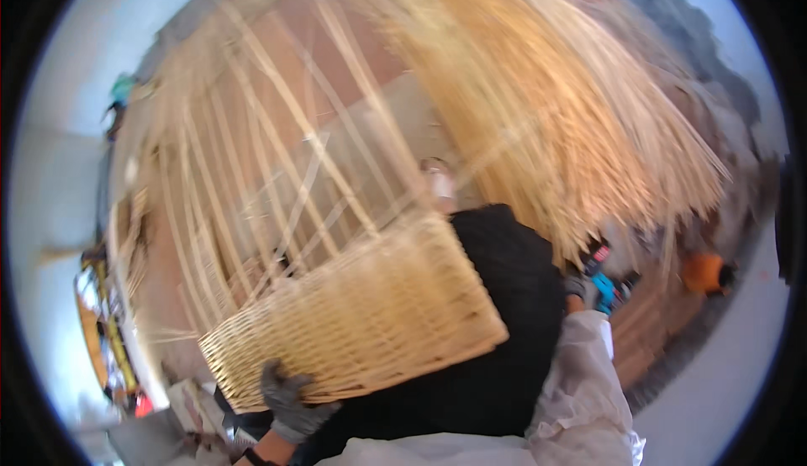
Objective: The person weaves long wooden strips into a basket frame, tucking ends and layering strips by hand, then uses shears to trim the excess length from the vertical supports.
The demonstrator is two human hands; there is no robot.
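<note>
A half-woven wicker panel (361, 315) lies tilted across my lap, with long loose stakes (277, 172) fanning out from its far edge. My left hand (294, 403), in a grey glove, grips the panel's near edge toward its left end, thumb and fingers spread over the weave. My right hand (574, 284), also gloved, is down at my right side, away from the panel. It is beside the tips of a big bundle of straw-coloured canes (538, 130) and near a teal and black tool (607, 292). Its fingers are small and blurred.
An orange object (704, 273) sits on the floor farther right. At the left, a yellow-edged rack or bag (94, 331) with assorted items stands by the pale wall (55, 214). My black-clad leg (508, 298) is under the panel, and a foot (441, 185) shows beyond it.
</note>
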